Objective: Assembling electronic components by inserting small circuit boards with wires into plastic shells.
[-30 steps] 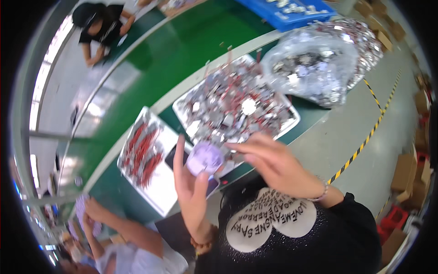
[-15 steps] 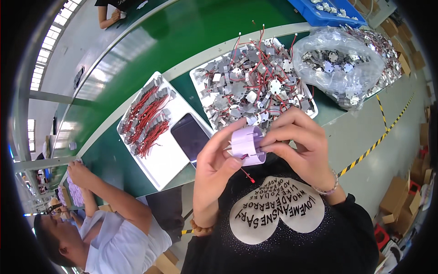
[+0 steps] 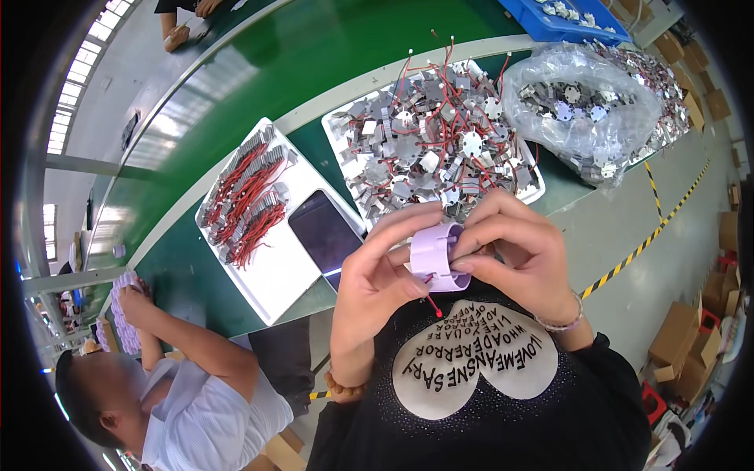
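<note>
Both hands, left hand (image 3: 375, 279) and right hand (image 3: 522, 255), grip a lilac plastic ring housing (image 3: 434, 257) with a red wire (image 3: 430, 300), held close to the chest, below the white parts tray (image 3: 342, 129) on the green worktop (image 3: 251, 71).

Dark phone screen (image 3: 323, 234) on white tray (image 3: 275, 275)

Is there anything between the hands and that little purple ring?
No. Both the left hand and the right hand already grip the purple ring directly, with nothing visible between.
</note>
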Action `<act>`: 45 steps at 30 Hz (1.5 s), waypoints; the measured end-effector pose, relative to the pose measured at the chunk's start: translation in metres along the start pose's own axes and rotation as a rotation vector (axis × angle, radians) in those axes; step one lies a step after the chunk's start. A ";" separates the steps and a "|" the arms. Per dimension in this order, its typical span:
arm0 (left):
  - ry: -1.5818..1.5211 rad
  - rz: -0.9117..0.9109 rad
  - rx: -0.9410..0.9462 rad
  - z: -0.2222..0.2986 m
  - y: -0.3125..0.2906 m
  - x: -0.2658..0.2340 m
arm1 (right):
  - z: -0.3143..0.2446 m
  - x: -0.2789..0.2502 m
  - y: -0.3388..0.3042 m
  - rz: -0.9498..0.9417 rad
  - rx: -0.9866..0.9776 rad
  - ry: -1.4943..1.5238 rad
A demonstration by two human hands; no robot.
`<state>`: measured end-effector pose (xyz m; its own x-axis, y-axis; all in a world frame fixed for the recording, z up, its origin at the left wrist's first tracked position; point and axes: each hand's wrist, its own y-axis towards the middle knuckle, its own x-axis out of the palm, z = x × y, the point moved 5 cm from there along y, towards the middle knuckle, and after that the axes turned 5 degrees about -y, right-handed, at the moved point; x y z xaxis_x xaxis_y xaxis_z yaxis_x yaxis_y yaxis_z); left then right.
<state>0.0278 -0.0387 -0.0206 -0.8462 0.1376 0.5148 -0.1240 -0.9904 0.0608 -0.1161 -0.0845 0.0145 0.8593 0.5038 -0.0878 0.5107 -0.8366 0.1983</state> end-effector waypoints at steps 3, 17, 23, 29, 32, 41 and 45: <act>0.027 0.008 0.031 0.001 -0.002 -0.001 | 0.003 0.001 -0.002 -0.039 0.000 0.062; 0.001 -0.087 0.050 0.003 -0.001 -0.004 | 0.018 0.004 -0.008 -0.048 0.097 0.264; 0.055 -0.074 0.097 0.002 0.000 -0.003 | 0.014 0.001 -0.008 -0.048 0.069 0.105; 0.176 0.026 0.243 0.010 -0.003 -0.007 | 0.008 -0.004 -0.006 -0.129 0.029 -0.009; 0.266 0.063 0.245 0.011 -0.002 -0.007 | 0.013 -0.001 -0.006 -0.143 0.138 0.117; 0.397 0.142 0.398 0.005 -0.002 -0.004 | 0.018 0.009 -0.005 -0.124 0.130 -0.208; -0.072 0.310 0.432 0.001 -0.005 -0.012 | 0.020 0.021 -0.005 -0.215 0.200 -0.119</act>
<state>0.0390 -0.0357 -0.0258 -0.7698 -0.1485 0.6207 0.3633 -0.9016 0.2349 -0.0997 -0.0739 -0.0076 0.7223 0.6547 -0.2226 0.6658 -0.7454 -0.0320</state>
